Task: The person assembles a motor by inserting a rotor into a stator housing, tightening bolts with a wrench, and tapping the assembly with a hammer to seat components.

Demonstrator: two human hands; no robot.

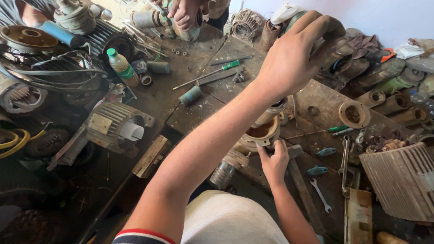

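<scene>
A cluttered, grease-darkened workbench (190, 63) is shown from above, strewn with motor housings and hand tools. A round metal motor part (262, 132) stands upright near the bench's front edge. It is steadied by the right hand (275, 162), closed on its rim beside a hammer (294, 153). The left hand (294, 54) is raised above it, fingers curled; whether anything is held cannot be told. A fitting or striking step is judged in hand, for which the part must be kept steady. Another person's hands (183, 13) work at the far end.

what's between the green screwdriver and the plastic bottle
Head view: a small teal cylinder and a tape roll lie between the screwdriver and bottle.
</scene>
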